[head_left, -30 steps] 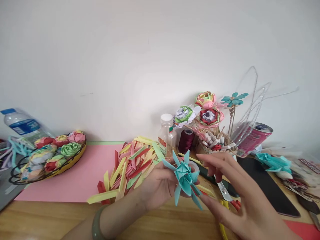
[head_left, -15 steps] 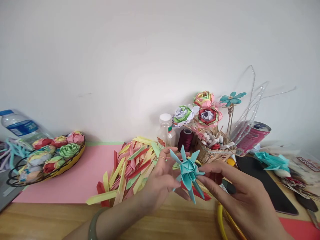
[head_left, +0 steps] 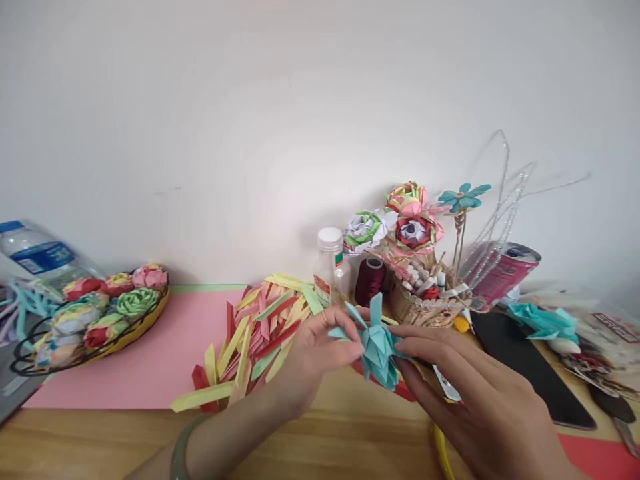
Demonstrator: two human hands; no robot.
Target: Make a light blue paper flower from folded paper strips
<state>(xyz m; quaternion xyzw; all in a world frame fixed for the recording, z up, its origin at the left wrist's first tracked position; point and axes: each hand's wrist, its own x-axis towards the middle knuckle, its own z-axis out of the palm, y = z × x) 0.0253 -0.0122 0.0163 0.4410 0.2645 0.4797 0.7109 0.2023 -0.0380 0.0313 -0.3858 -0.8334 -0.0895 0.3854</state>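
Note:
Between my two hands, above the wooden table (head_left: 320, 440), is a turquoise folded-paper flower (head_left: 379, 347) with pointed petals. My left hand (head_left: 320, 350) pinches one petal on its left side between thumb and forefinger. On the other side, my right hand (head_left: 460, 380) grips the flower with thumb and fingers, the fingers lying along its right petals. The flower's back is hidden. Behind my left hand lies a heap of folded paper strips (head_left: 250, 340) in yellow, red, pink and green.
Folded-paper flowers fill a yellow basket (head_left: 155, 313) on pink paper (head_left: 190, 347). Behind my hands stand a glass bottle (head_left: 331, 267), a dark red thread spool (head_left: 370, 280) and a small wooden basket (head_left: 425, 310). To the right are a black phone (head_left: 540, 380) and a pink can (head_left: 505, 273).
The flower has turned and tilted, and its lower petals look more drawn together. My left fingers have moved onto a left petal; my right hand has closed further around the right side.

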